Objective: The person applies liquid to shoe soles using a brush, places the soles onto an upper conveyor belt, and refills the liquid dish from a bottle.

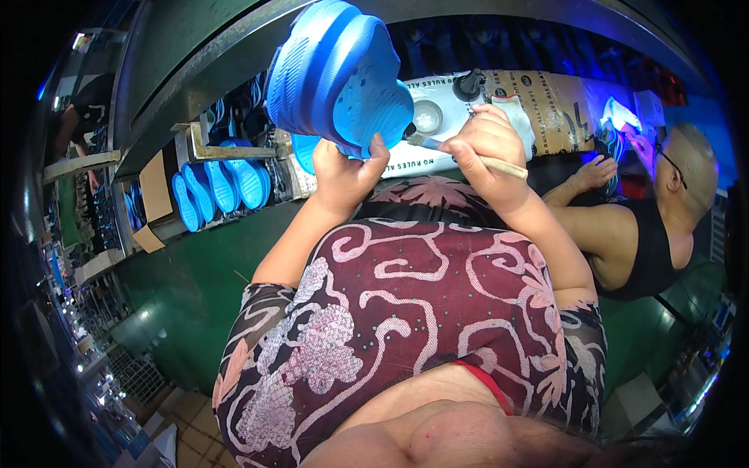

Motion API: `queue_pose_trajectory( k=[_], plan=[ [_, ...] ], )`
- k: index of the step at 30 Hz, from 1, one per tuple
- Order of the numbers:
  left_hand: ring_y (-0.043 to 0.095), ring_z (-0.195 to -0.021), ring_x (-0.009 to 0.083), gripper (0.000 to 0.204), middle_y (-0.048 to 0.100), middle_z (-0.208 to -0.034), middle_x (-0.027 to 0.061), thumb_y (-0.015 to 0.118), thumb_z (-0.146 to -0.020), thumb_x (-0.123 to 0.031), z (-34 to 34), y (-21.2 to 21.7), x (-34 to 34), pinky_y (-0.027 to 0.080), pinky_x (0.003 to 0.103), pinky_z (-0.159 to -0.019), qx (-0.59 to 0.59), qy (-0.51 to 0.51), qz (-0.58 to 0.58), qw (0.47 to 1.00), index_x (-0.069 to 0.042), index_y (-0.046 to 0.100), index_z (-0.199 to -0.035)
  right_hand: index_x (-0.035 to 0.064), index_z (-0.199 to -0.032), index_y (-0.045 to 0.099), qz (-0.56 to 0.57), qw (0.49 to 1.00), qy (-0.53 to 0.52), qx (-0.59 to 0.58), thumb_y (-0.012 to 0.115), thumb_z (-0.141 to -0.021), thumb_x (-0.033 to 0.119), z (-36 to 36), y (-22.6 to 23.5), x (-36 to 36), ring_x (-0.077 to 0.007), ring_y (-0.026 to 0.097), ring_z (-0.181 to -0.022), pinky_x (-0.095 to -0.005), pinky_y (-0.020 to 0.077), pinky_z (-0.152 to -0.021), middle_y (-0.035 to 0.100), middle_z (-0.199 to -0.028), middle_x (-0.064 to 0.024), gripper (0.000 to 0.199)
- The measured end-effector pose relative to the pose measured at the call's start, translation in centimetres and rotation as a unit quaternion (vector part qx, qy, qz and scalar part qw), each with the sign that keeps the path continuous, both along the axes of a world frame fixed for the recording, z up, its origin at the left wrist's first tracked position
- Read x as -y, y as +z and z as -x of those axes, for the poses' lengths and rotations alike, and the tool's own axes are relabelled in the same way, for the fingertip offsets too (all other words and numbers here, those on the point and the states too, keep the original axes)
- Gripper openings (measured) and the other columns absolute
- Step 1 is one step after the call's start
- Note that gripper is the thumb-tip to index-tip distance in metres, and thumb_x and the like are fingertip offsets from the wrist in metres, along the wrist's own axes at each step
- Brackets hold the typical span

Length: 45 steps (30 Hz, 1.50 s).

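Note:
Blue foam shoe soles (373,109), thick and ridged along the side, are held up in front of me. My left hand (349,175) grips them from below, thumb against the near edge; how many pieces it holds is hard to tell. Between the fingers and thumb of my right hand (493,148) is a brush (504,167) with a pale wooden handle. The brush's dark tip points left, close to the sole's right edge; whether they touch cannot be made out. Just behind lies a round whitish container (427,117) on a printed white sheet (425,161).
A dark-topped bottle (470,84) stands beyond the container, near brown printed paper (546,109). More blue soles (226,187) sit in a rack at the left, beside a cardboard flap (156,187). Close on my right, a co-worker (647,226) handles something under bright blue light.

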<state>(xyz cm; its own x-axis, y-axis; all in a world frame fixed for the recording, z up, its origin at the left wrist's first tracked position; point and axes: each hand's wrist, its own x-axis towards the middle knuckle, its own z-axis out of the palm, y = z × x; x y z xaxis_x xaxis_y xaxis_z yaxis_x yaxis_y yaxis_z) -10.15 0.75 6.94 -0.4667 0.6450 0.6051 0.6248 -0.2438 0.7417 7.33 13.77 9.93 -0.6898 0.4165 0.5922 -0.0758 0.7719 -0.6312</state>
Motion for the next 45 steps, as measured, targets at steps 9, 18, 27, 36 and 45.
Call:
queue_pose_trajectory(
  k=[9,18,27,36,45],
  plan=[
    [0.065,-0.073,0.0263,0.031,0.064,-0.084,0.0161,0.064,-0.072,0.000,0.3,1.0,-0.7,0.050,0.032,-0.066,-0.068,-0.007,-0.027,0.997,0.003,0.059,-0.102,0.0087,-0.061,0.063,-0.019,0.999,-0.002,0.030,0.062,-0.081,0.016,0.1,0.5,0.1,-0.0197,0.054,-0.058,-0.0369,0.0408,-0.081,0.056,-0.058,-0.0022,0.021],
    [0.059,-0.092,0.0194,0.037,0.061,-0.098,0.0131,0.063,-0.076,0.002,1.5,3.6,-0.6,0.045,0.032,-0.085,0.161,-0.039,0.064,0.984,0.003,0.051,-0.111,0.0047,-0.062,0.063,0.065,0.992,-0.103,-0.030,0.059,-0.084,0.012,-2.8,-0.2,-1.1,-0.0232,0.054,-0.059,-0.0357,0.0423,-0.072,0.060,-0.060,-0.0062,0.024],
    [0.057,-0.046,0.0096,0.074,0.062,-0.096,0.0163,0.074,-0.067,-0.022,1.0,10.8,-8.6,0.043,0.017,-0.034,0.466,-0.457,0.291,0.700,0.011,0.040,-0.124,0.0038,-0.065,0.064,0.151,0.954,-0.254,0.044,0.057,-0.085,0.011,-7.7,-1.7,-0.6,-0.0265,0.057,-0.067,-0.0349,0.0436,-0.067,0.060,-0.063,-0.0119,0.022],
    [0.058,-0.105,0.0361,0.045,0.052,-0.119,0.0270,0.058,-0.089,-0.026,-3.0,16.9,-32.8,0.048,0.041,-0.092,0.635,-0.450,0.106,0.619,0.001,0.042,-0.121,0.0028,-0.066,0.064,0.140,0.944,-0.298,0.008,0.056,-0.088,0.013,-8.3,-1.2,-0.8,-0.0239,0.056,-0.060,-0.0340,0.0430,-0.067,0.059,-0.060,-0.0079,0.026],
    [0.059,-0.097,0.0185,0.051,0.060,-0.105,0.0099,0.059,-0.087,-0.029,6.0,-5.4,-8.4,0.047,0.032,-0.087,0.337,-0.347,0.376,0.791,0.001,0.045,-0.125,-0.0007,-0.070,0.065,0.166,0.942,-0.293,-0.005,0.053,-0.090,0.012,-8.9,-4.1,0.0,-0.0172,0.055,-0.058,-0.0286,0.0436,-0.060,0.059,-0.061,-0.0071,0.027]
  ],
)
